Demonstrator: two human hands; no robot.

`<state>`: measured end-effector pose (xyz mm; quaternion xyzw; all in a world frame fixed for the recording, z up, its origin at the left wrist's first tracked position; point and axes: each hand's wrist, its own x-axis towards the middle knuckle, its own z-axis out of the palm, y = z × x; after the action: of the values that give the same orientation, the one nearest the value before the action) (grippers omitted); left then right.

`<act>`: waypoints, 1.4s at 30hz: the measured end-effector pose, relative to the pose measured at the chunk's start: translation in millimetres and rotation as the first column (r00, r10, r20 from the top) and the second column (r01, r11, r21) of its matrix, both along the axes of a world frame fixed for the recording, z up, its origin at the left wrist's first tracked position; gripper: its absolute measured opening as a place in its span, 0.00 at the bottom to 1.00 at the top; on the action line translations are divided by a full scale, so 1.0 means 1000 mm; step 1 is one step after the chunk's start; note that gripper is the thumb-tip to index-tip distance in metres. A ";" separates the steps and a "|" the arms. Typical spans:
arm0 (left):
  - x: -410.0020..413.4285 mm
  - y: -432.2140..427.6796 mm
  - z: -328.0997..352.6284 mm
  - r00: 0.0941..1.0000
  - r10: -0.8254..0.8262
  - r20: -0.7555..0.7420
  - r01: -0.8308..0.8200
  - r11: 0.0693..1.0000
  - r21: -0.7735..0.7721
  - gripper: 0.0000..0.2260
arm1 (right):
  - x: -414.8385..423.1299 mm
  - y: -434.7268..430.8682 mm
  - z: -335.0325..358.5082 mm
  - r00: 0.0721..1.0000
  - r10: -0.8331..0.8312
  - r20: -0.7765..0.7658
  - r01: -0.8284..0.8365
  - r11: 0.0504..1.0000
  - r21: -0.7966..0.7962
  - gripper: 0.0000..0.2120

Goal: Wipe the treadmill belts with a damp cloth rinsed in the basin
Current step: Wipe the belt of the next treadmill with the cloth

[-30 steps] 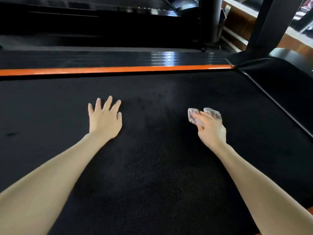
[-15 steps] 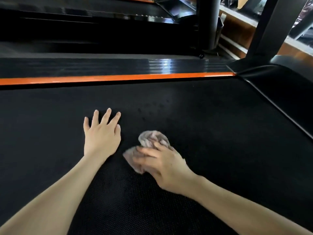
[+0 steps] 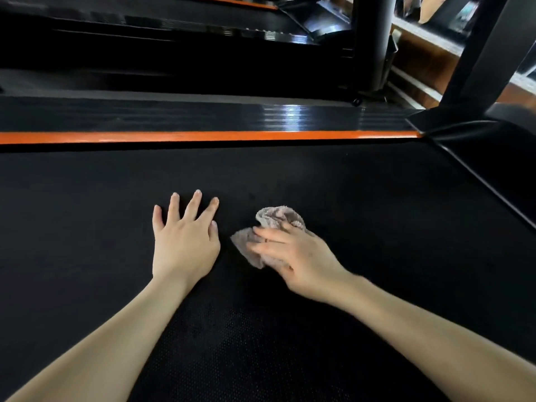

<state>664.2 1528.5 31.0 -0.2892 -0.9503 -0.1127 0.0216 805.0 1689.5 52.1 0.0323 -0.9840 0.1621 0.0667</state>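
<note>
The left hand (image 3: pixel 185 242) lies flat, palm down, on the black belt (image 3: pixel 377 213), its fingers (image 3: pixel 196 205) straight and spread apart, holding nothing. Just beside it the right hand (image 3: pixel 301 259) holds the crumpled grey cloth (image 3: pixel 275 219) down on the belt, fingers (image 3: pixel 269 232) close together and lightly bent over it; the thumb is hidden. Part of the cloth bunches up past the fingertips. Beyond the hands an orange stripe (image 3: pixel 203 136) edges the belt, with a ribbed black rail (image 3: pixel 174 114) behind it and a dark post (image 3: pixel 374 39) farther back on the right
</note>
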 end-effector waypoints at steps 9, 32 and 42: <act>0.000 0.002 0.001 1.000 0.008 -0.012 -0.008 1.000 -0.015 0.22 | -0.141 0.046 0.011 0.849 -0.528 -0.017 0.520 0.830 0.200 0.18; -0.001 0.002 0.001 1.000 0.015 -0.008 -0.016 0.997 -0.072 0.35 | -0.202 0.022 0.005 0.811 -0.584 -0.016 0.564 0.775 0.286 0.07; -0.001 0.004 -0.001 0.999 0.021 -0.036 -0.023 0.998 -0.063 0.34 | -0.113 0.225 0.002 0.552 -0.833 -0.039 0.831 0.547 0.101 0.21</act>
<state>662.9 1532.1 29.5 -0.2813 -0.9560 -0.0773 0.0304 691.8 1914.7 54.1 -0.4346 -0.8898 0.0584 0.1268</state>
